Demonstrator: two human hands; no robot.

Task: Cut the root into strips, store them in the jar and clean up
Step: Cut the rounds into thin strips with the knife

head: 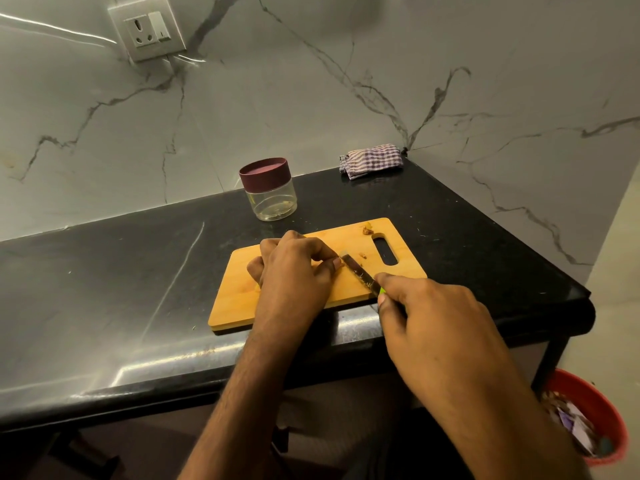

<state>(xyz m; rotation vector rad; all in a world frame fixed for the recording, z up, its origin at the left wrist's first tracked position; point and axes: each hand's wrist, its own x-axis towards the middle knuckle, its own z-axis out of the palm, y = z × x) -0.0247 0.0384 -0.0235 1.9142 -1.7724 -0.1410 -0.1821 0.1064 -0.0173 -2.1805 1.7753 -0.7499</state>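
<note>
Two hands; right hand (pixel 426 306) grips one knife (pixel 358 273); one jar (pixel 272 188).

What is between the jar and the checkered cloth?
Nothing. In the head view, only bare black counter lies between the jar and the checkered cloth.

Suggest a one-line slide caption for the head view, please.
Left hand steadies the root while right hand slices with a knife on the cutting board; lidded jar behind.
</note>
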